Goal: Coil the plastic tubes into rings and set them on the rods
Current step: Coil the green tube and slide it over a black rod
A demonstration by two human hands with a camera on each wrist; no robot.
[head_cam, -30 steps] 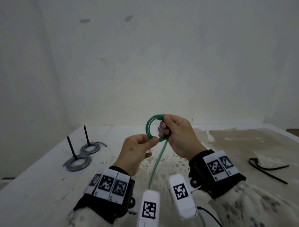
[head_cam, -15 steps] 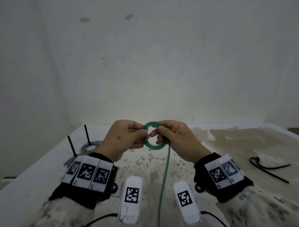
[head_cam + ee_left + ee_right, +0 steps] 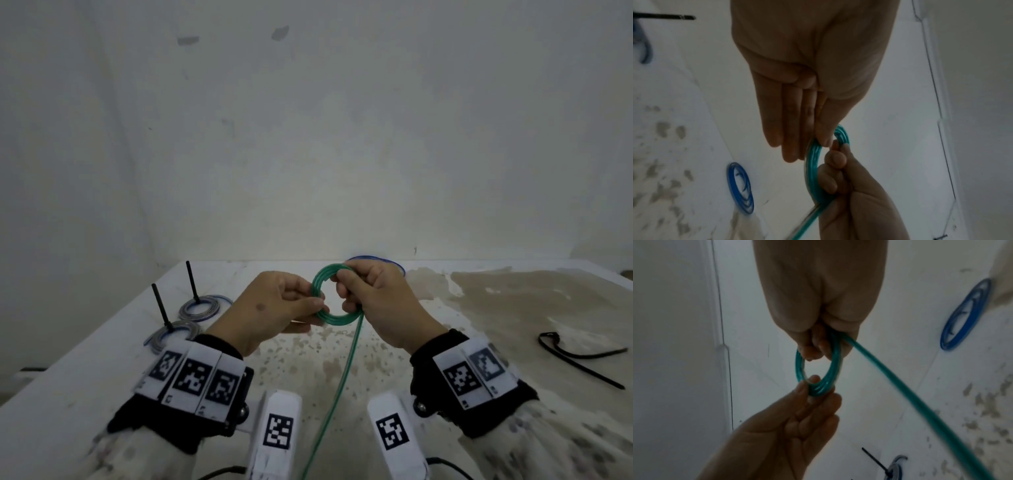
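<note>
Both hands (image 3: 329, 305) have shifted the green coil (image 3: 334, 320) slightly right, above mid-table.

Glossy translucent green plastic tube (image 3: 337, 318); matt, stained white tabletop (image 3: 513, 308).

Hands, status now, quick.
Left hand: pinching the green tube coil on its left side.
Right hand: fingers curled round the coil's right side.
</note>
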